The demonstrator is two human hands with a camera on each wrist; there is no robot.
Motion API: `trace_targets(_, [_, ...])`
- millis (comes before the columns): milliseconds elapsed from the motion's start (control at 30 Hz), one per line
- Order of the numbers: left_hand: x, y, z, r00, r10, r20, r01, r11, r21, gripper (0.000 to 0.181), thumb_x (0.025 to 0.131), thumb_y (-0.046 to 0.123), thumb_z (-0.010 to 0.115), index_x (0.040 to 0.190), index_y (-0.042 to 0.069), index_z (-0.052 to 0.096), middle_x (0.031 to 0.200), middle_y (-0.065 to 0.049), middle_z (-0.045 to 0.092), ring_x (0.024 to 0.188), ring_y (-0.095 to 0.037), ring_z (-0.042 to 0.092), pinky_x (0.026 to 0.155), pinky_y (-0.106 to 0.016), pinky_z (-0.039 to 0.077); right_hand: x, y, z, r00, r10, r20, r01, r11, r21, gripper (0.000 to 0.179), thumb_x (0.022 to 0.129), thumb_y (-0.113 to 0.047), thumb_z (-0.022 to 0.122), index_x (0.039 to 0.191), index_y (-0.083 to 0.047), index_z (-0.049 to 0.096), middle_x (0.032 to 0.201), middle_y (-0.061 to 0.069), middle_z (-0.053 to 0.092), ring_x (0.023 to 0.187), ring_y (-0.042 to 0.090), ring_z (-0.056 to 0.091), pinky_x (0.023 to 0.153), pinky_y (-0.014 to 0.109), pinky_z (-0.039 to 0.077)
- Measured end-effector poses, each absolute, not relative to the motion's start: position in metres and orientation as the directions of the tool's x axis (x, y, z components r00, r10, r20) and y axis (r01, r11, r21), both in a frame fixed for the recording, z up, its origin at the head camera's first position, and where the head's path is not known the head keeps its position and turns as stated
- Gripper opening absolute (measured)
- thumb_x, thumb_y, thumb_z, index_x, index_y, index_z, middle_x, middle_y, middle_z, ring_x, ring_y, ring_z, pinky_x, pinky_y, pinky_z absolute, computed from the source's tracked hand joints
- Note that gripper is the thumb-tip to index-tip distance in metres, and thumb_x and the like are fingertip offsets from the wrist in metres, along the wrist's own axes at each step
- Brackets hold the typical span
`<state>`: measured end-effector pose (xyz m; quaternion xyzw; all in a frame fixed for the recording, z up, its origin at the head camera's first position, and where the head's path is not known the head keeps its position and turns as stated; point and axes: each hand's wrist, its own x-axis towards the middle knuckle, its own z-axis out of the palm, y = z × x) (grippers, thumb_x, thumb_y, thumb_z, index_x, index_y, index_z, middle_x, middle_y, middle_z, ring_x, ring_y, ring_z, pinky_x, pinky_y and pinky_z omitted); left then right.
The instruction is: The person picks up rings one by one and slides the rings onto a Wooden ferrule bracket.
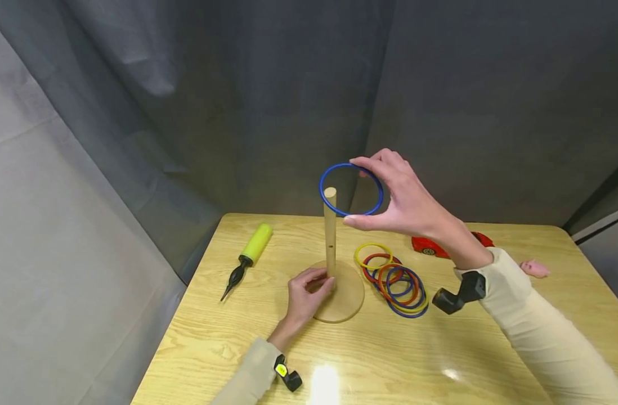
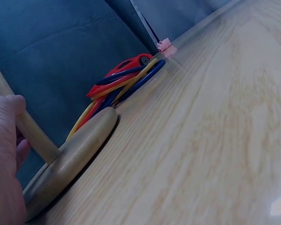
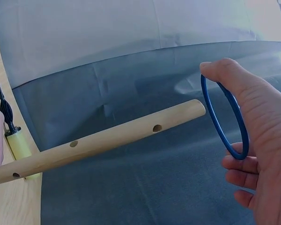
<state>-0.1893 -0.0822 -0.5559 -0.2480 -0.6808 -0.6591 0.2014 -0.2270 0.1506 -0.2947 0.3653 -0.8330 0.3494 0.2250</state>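
Observation:
A wooden post [image 1: 331, 236] rises from a round wooden base [image 1: 349, 292] on the table. Low on the post, my left hand [image 1: 305, 295] grips it between thumb and fingers, also seen in the left wrist view. My right hand [image 1: 395, 194] pinches a blue ring [image 1: 321, 188] by opposite sides, thumb on one and fingers on the other. The ring is tilted and held up beside the post's top end; in the right wrist view the post tip [image 3: 196, 108] stands just short of the ring. Holes run along the post's side.
Several red, yellow and blue rings [image 1: 415, 281] lie in an overlapping pile right of the base. Behind the right forearm is a red toy car [image 1: 424, 246], with a pink toy pig [image 1: 534, 269] farther right. A yellow-green hand pump [image 1: 256, 244] lies left. Dark curtains hang behind the table.

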Motion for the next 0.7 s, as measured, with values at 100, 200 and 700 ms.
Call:
trace_targets(100, [-0.188, -0.081, -0.556, -0.810, 0.065, 0.583, 0.585, 0.005, 0.811, 0.020, 0.085, -0.018, 0.075, 0.105, -0.017, 0.072, 0.097, -0.031, 0.072, 0.081, -0.051, 0.073, 0.074, -0.059, 0.063, -0.228, 0.147, -0.297, -0.635, -0.455, 0.625, -0.763, 0.495, -0.415, 0.089, 0.064, -0.039, 0.098, 0.142, -0.012, 0.063, 0.106, 0.001, 0.056, 0.106, 0.020, 0.048, 0.092, 0.045, 0.036])
trace_targets(200, [-0.187, -0.081, -0.557, -0.813, 0.060, 0.579, 0.580, 0.005, 0.814, 0.020, 0.085, -0.018, 0.075, 0.104, -0.018, 0.072, 0.096, -0.031, 0.072, 0.081, -0.051, 0.073, 0.075, -0.060, 0.063, -0.228, 0.145, -0.299, -0.637, -0.457, 0.620, -0.760, 0.503, -0.411, 0.090, 0.064, -0.041, 0.097, 0.142, -0.012, 0.062, 0.107, 0.002, 0.057, 0.106, 0.021, 0.049, 0.094, 0.045, 0.036])
trace_targets(700, [-0.189, -0.075, -0.557, -0.808, 0.070, 0.586, 0.587, -0.006, 0.810, 0.019, 0.085, -0.017, 0.076, 0.104, -0.016, 0.072, 0.097, -0.031, 0.072, 0.082, -0.048, 0.074, 0.075, -0.058, 0.064, -0.230, 0.138, -0.320, -0.657, -0.483, 0.579, -0.746, 0.530, -0.404, 0.092, 0.066, -0.051, 0.095, 0.141, -0.011, 0.062, 0.111, 0.000, 0.057, 0.108, 0.022, 0.048, 0.095, 0.046, 0.037])
